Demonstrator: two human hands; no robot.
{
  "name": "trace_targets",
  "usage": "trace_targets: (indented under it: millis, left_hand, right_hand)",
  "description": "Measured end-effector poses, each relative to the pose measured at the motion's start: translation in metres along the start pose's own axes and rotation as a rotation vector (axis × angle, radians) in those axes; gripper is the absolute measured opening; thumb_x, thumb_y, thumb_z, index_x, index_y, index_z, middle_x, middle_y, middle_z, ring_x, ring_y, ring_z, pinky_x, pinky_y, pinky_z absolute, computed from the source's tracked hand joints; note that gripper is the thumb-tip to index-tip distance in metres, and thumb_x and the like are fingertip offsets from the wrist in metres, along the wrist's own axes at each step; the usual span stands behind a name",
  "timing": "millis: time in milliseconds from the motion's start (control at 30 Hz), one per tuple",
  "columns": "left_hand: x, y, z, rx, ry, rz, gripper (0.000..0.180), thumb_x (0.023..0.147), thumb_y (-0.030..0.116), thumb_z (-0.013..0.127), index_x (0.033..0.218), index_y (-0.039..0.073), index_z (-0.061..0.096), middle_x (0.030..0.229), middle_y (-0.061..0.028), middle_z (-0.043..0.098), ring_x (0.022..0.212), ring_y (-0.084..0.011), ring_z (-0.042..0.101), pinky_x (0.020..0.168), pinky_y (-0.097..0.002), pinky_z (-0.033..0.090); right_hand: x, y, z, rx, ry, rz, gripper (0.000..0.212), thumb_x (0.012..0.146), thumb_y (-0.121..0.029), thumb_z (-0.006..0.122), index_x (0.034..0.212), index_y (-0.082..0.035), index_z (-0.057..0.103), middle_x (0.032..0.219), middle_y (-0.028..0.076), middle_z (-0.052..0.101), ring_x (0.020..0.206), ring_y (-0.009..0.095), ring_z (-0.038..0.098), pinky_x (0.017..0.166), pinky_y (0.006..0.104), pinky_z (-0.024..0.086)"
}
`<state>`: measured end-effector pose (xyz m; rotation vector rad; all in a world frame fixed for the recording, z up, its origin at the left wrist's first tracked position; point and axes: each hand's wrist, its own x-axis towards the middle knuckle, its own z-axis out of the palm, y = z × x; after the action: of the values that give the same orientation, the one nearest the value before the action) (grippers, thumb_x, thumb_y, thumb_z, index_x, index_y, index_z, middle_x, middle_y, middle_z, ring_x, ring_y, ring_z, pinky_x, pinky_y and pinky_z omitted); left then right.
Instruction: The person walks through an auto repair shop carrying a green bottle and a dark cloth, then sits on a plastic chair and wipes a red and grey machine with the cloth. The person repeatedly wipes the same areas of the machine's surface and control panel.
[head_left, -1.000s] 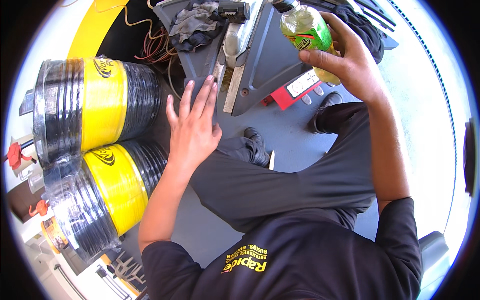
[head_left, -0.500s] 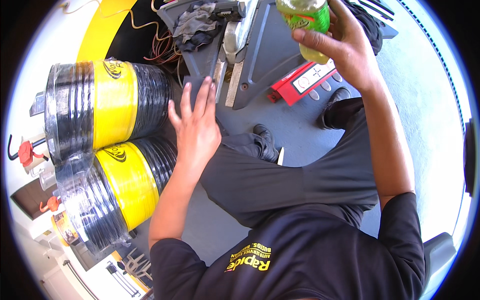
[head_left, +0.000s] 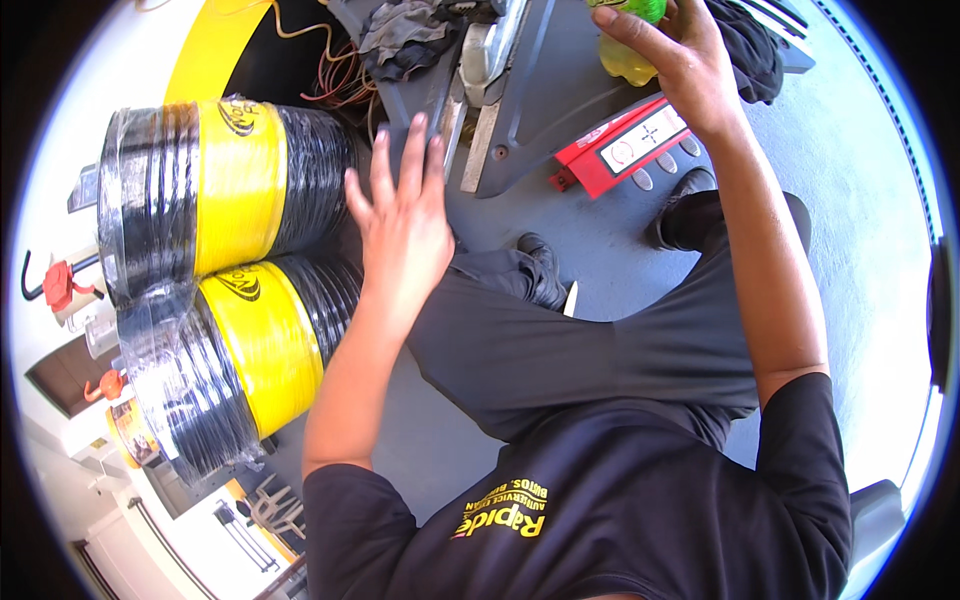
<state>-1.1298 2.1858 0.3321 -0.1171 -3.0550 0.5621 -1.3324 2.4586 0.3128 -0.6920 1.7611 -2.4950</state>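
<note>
My right hand (head_left: 692, 75) grips a plastic bottle (head_left: 627, 62) with a green label and pale yellow liquid in its lower part. The top edge of the view cuts off the bottle's upper part. Raised over my left leg, my left hand (head_left: 408, 232) has its back up and its fingers apart, with nothing visible in it. A dark grey flat-sided piece (head_left: 400, 135) shows behind its fingertips; I cannot tell whether they touch it.
Two plastic-wrapped black and yellow drums (head_left: 240, 190) stand at left. Ahead is a grey machine base (head_left: 530, 120) with dark rags (head_left: 405, 40) on it. A red box-shaped unit (head_left: 625, 148) sits by my right shoe (head_left: 690, 190). Loose cables (head_left: 335, 80) lie behind the drums.
The bottle and my right hand sit higher in the picture, and more of the bottle is cut off. My left hand appears slightly farther right, still spread; the surroundings have shifted a little too.
</note>
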Motion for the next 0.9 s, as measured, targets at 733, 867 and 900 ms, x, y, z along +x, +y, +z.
trace_targets:
  millis: [733,867,900]
  left_hand:
    - [-0.033,-0.002,-0.034,-2.509,0.307,-0.795,0.039,0.104,0.02,0.06,0.138,0.001,0.065,0.131,-0.014,0.073,0.123,-0.0319,0.07,0.102,-0.0624,0.06]
    - [-0.023,0.027,-0.021,-2.735,0.083,-0.543,0.042,0.109,0.023,0.059,0.143,0.0,0.065,0.14,-0.0151,0.07,0.13,-0.029,0.068,0.11,-0.0556,0.057]
    - [-0.022,0.03,-0.022,-2.667,0.096,-0.599,0.043,0.109,0.022,0.058,0.146,-0.001,0.064,0.141,-0.016,0.07,0.13,-0.0277,0.067,0.109,-0.0521,0.058]
  right_hand:
    - [-0.098,-0.034,0.068,-0.689,-0.105,-0.419,0.069,0.085,-0.01,0.086,0.149,-0.008,0.061,0.147,0.015,0.063,0.14,0.034,0.059,0.114,0.0462,0.049]
    - [-0.104,-0.042,0.118,-1.006,-0.496,-0.396,0.085,0.07,-0.007,0.093,0.15,-0.015,0.065,0.156,0.01,0.06,0.147,0.038,0.054,0.119,0.0497,0.047]
    - [-0.102,-0.038,0.121,-1.057,-0.517,-0.394,0.086,0.069,-0.008,0.092,0.151,-0.016,0.064,0.155,0.007,0.061,0.148,0.037,0.053,0.118,0.049,0.048]
